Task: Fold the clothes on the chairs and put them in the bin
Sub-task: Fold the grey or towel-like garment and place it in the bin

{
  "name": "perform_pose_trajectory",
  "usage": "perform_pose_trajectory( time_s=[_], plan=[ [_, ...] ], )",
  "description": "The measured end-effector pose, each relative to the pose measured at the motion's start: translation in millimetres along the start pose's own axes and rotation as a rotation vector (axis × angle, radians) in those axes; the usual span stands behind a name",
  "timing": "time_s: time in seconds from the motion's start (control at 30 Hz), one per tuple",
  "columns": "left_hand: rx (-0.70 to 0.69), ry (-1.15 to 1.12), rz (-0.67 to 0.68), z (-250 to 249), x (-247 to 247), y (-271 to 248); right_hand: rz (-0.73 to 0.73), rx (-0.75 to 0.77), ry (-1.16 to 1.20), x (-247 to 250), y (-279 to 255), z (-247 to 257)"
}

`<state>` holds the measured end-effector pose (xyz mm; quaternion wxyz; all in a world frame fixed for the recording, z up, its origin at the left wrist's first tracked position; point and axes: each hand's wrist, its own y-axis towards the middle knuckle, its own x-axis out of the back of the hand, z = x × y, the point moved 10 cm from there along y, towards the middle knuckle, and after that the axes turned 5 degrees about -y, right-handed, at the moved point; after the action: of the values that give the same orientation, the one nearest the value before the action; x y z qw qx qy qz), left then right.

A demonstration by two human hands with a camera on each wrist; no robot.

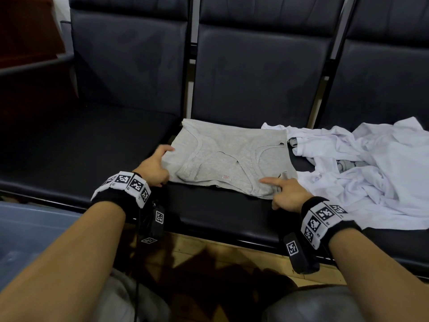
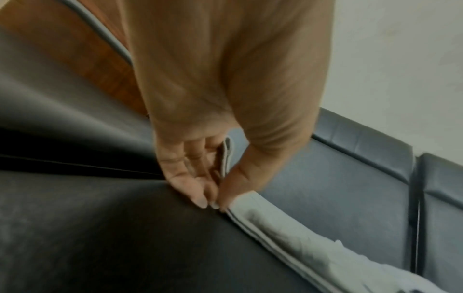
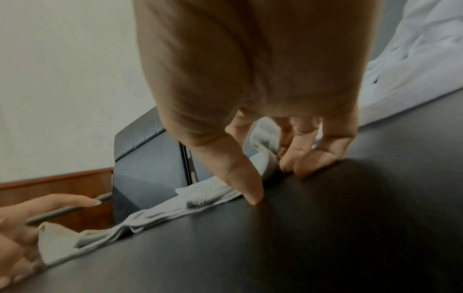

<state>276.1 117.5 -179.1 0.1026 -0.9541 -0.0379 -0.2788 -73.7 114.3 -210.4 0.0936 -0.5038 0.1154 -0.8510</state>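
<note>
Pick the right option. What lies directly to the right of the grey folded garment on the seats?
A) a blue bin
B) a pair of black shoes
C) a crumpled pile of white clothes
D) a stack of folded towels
C: the white clothes lie crumpled on the chair seat, just right of the grey garment.

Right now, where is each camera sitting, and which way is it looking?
Head: worn on the head, looking forward and down at the gray shirt on the black chairs; both forearms, left hand and right hand show.
Left wrist: on the left wrist, looking along the hand at fingers pinching the shirt's edge.
Right wrist: on the right wrist, looking along the hand at its grip on the shirt's other corner; the left hand shows too.
Shared: all three see the gray shirt; head and right wrist also see the white clothes.
</note>
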Motion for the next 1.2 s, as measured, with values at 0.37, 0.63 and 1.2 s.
perform_pose_trajectory(
  time_s=[0.37,0.63,1.2],
  plan=[
    [-0.157,0.298,-0.024,-9,-11,4,-0.139,0.054,0.032,16,-4,-2],
    [-0.151,0.348,-0.083,-24,-4,7,-0.306,0.063,0.094,39,-6,0],
    [-0.328,0.583,-0.247,-54,46,-36,-0.495,0.160,0.259,72,-56,5]
  ],
)
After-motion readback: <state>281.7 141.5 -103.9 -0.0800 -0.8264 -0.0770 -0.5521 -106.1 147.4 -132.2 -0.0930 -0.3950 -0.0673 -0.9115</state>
